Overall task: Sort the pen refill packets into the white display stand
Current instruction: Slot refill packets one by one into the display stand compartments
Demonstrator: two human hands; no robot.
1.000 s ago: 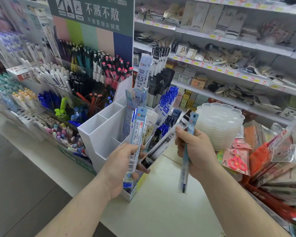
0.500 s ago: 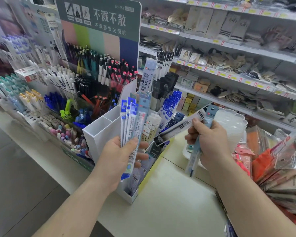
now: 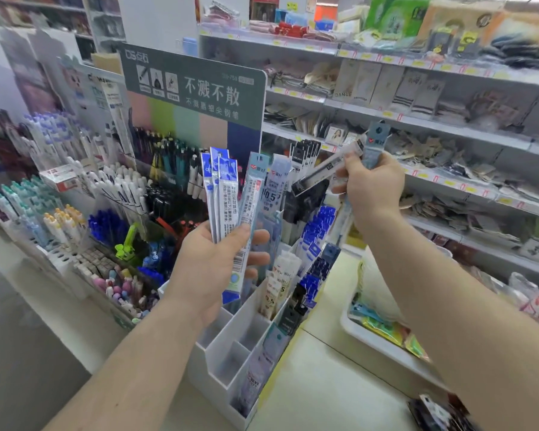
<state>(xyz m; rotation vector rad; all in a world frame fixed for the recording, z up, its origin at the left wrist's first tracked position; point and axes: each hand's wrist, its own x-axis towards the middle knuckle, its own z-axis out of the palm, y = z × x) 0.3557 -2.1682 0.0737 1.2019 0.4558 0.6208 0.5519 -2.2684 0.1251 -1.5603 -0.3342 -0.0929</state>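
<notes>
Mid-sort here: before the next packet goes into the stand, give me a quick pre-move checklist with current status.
1. Left hand grips its fan of refill packets firmly: ok.
2. Right hand holds the black-ended packet and a grey-headed packet: ok.
3. Empty near compartments in the white display stand: ok.
4. Matching slot for the black-ended packet identified: cannot tell.
5. Path to the stand unobstructed: not ok, left hand hovers over it.

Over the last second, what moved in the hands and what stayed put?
Both hands rose. The left hand lifted its fan of blue-topped refill packets above the white display stand; the right hand carried its black-ended packet up and away. Both grips unchanged; nothing slotted yet.
</notes>
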